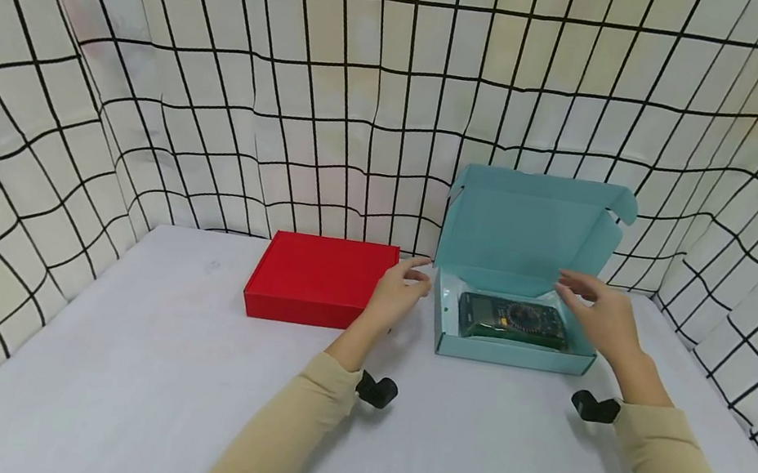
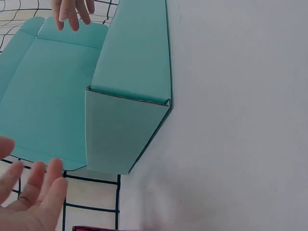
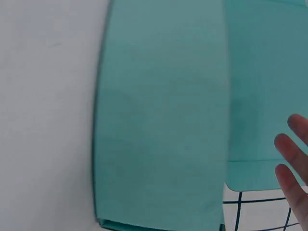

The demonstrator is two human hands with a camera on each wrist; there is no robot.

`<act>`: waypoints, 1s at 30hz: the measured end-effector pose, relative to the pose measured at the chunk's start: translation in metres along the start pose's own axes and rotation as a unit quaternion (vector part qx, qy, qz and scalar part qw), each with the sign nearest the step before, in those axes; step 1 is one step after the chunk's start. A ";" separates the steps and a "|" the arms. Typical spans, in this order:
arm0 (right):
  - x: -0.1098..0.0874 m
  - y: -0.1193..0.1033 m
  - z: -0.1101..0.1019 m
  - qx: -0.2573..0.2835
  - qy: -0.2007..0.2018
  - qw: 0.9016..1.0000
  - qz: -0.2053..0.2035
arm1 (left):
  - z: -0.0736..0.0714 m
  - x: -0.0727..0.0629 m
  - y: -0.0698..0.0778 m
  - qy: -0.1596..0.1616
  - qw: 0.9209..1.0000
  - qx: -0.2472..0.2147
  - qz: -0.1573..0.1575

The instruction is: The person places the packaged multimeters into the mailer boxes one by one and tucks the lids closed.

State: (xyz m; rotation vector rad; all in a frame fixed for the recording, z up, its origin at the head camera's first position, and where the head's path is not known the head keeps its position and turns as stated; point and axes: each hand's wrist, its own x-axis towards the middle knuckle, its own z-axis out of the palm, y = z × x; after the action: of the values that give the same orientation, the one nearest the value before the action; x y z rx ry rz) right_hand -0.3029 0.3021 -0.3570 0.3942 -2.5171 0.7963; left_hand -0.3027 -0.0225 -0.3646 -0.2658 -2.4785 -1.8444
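Head view | your left hand (image 1: 400,294), right hand (image 1: 597,314): fingers loosely spread, gripping nothing | multimeter (image 1: 514,321) inside teal box (image 1: 509,355) | lid (image 1: 529,227) upright, not yet closed

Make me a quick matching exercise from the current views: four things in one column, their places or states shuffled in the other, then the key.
Things
1. red box
2. teal box
3. dark device
4. right hand

Places or states
A. lying inside the open box
B. closed
C. at the open box's right side in the head view
D. standing open

Pairs: 1-B, 2-D, 3-A, 4-C
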 end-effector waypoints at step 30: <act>0.023 0.011 0.001 0.110 0.159 0.963 0.186 | 0.009 0.019 0.000 -0.027 0.993 -0.108 0.048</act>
State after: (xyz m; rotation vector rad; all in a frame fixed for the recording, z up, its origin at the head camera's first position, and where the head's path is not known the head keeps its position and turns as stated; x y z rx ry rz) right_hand -0.3272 0.3078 -0.3511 -0.1401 -2.2301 1.1847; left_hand -0.3213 -0.0123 -0.3649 -0.4392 -2.2539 -2.0902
